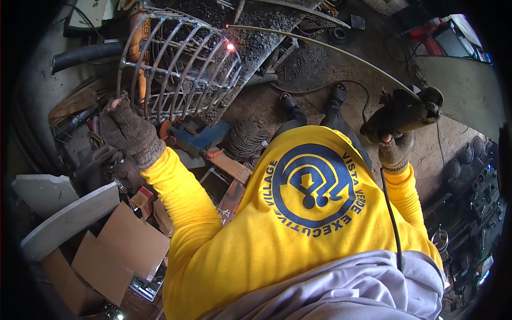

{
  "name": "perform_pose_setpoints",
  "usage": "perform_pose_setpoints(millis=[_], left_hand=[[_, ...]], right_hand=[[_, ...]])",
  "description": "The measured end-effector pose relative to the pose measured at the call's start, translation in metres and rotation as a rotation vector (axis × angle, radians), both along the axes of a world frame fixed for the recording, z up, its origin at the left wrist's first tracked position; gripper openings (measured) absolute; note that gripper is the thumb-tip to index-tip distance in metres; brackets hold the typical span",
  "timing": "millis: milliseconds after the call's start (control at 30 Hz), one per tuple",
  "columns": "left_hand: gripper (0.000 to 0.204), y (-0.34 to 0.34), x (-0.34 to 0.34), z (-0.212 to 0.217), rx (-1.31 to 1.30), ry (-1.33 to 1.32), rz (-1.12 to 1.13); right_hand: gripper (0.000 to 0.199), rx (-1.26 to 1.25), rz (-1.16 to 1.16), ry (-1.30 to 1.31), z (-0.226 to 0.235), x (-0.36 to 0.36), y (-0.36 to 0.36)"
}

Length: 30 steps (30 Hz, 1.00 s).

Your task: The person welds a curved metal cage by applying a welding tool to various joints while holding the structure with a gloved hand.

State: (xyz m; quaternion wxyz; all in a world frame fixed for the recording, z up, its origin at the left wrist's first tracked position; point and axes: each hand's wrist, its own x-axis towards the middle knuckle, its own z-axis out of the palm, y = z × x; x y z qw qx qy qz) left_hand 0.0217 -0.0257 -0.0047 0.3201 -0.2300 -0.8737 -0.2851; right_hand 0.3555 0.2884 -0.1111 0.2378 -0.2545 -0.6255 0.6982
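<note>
Head camera view showed a cage [169,72] of rounded metal bars at upper left, its grey ribs curving between crossbars with lumpy joints at the crossings. It lay partly over a dark desk [261,18] crusted with gritty black crumbs. A spot at the cage's right end glowed red.

The left grip [130,128], in a coarse brown knitted glove with bare fingertips, was bent at the cage's lower left corner; whether it was clenched on a bar could not be told. An orange tool [143,42] with a long body showed behind the ribs.

The right grip [396,149], gloved likewise, grasped a dark, rough, bulky holder [408,112]. From this a long, thin rod [290,36] arched leftward, its red-lit tip apart from the cage's upper right side. A smooth black cable [392,224] ran down over the soft yellow shirt [234,240].

Nearer the left sleeve were a blue metal block [197,136], ridged coils [245,141], a flat wooden piece [229,164], pale curved slabs [69,216] and a creased cardboard box [128,240].
</note>
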Motion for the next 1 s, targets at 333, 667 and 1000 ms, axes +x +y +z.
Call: perform_pose_setpoints(millis=[333,667,1000], left_hand=[[0.038,-0.016,0.006,-0.009,-0.051,0.083,0.047],[0.042,-0.035,0.016,-0.025,0.159,0.035,0.113],[0.036,-0.058,0.01,-0.02,-0.348,0.295,0.047]], right_hand=[[0.072,-0.111,0.021,0.009,0.0,0.006,0.004],[0.07,-0.249,-0.048,-0.025,-0.026,0.024,0.011],[0.068,-0.289,0.005,0.06,-0.02,0.021,0.008]])
